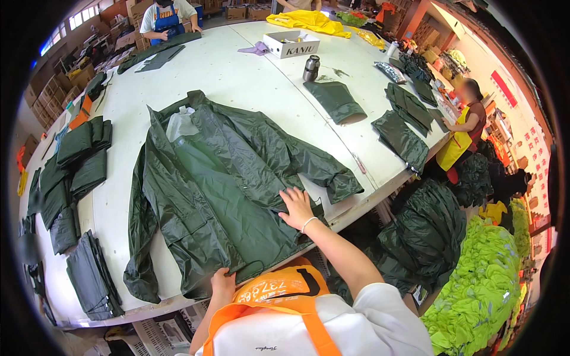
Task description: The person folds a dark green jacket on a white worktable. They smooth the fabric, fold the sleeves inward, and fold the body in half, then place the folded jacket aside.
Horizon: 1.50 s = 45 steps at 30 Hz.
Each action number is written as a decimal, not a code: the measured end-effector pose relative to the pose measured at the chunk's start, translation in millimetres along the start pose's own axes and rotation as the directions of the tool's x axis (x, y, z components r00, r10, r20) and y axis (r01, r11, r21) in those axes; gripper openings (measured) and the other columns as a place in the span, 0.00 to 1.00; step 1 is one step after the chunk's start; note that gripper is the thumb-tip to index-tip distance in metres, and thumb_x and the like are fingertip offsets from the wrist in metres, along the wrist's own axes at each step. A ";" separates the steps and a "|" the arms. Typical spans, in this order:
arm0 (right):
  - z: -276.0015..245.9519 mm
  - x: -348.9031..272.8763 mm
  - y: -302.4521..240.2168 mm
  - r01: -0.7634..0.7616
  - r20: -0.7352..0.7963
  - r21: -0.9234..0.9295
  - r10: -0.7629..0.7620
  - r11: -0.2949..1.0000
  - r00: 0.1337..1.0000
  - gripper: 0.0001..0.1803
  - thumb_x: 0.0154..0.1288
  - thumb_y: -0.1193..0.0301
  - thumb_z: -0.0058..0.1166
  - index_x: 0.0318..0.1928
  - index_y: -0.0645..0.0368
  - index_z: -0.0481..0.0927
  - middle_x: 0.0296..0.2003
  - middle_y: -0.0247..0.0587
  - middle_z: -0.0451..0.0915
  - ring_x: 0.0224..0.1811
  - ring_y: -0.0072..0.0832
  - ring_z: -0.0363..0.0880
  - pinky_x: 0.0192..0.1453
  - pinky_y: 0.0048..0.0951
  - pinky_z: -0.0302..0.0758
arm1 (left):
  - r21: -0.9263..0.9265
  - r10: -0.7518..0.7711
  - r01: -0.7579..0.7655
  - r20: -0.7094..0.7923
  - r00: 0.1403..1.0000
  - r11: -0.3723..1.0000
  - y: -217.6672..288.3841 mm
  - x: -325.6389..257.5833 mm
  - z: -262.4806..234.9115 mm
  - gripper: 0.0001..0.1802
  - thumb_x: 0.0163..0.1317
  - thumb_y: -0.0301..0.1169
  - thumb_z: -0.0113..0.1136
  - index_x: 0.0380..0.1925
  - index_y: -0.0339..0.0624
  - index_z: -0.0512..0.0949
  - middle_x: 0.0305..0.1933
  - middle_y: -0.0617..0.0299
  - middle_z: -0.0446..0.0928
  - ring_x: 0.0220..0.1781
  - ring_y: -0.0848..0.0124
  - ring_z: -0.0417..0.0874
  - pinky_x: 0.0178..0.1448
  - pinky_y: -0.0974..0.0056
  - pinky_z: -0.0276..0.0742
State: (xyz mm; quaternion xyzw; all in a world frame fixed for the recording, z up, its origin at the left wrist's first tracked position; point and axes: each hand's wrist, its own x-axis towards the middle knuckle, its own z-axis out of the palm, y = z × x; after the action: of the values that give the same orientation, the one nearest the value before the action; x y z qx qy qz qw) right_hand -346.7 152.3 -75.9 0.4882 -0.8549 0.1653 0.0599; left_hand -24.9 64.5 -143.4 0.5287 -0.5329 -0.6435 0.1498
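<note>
A dark green rain jacket (196,172) lies unfastened on the white table, its front parted over a green inner back panel, its collar away from me. My right hand (295,207) rests flat on the jacket's right front panel, fingers spread and holding nothing. At the near table edge, my left hand (222,282) is closed on the jacket's lower hem, with thumb and fingers pinching the fabric. The two sleeves stretch out to either side. A dark cord loop shows near the hem, between my hands.
Folded dark green garments (95,276) line the table's left side, with more stacks (401,139) at right. Beyond the jacket stand a metal flask (311,68) and a white box (291,44). Dark green (424,225) and lime garments (475,279) heap up at right. A co-worker (469,121) stands beyond.
</note>
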 end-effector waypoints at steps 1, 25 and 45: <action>7.1 4.4 -1.6 -0.039 0.152 0.063 0.029 0.997 0.988 0.25 0.53 0.60 0.62 0.51 0.56 0.76 0.47 0.47 0.77 0.59 0.44 0.66 0.67 0.49 0.54 | -0.795 -0.379 0.243 0.018 0.925 0.556 0.7 12.7 -1.0 0.08 0.53 0.16 0.50 0.34 0.30 0.73 0.41 0.50 0.72 0.45 0.59 0.73 0.53 0.51 0.73; 33.4 -55.5 -125.4 -0.396 0.499 0.739 -0.048 0.545 0.865 0.17 0.67 0.62 0.47 0.29 0.66 0.70 0.23 0.58 0.73 0.26 0.49 0.72 0.33 0.43 0.68 | -0.750 -0.335 0.376 0.217 0.917 0.544 68.5 1.7 46.3 0.17 0.59 0.38 0.64 0.43 0.38 0.77 0.45 0.57 0.80 0.44 0.64 0.81 0.50 0.60 0.76; 25.4 -34.8 -126.2 -0.044 0.477 0.220 -0.068 0.975 0.876 0.12 0.61 0.65 0.52 0.39 0.61 0.77 0.38 0.51 0.75 0.41 0.47 0.78 0.42 0.44 0.76 | -0.658 -0.262 0.451 0.371 0.891 0.602 40.0 27.6 72.9 0.27 0.68 0.53 0.43 0.44 0.41 0.76 0.48 0.58 0.79 0.51 0.62 0.77 0.58 0.56 0.69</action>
State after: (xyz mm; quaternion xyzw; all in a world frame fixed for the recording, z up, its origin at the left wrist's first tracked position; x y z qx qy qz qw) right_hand -219.4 112.9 -80.6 0.5228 -0.8155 0.1335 -0.2091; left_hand -111.9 66.6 -133.3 0.4398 -0.1283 -0.8760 0.1506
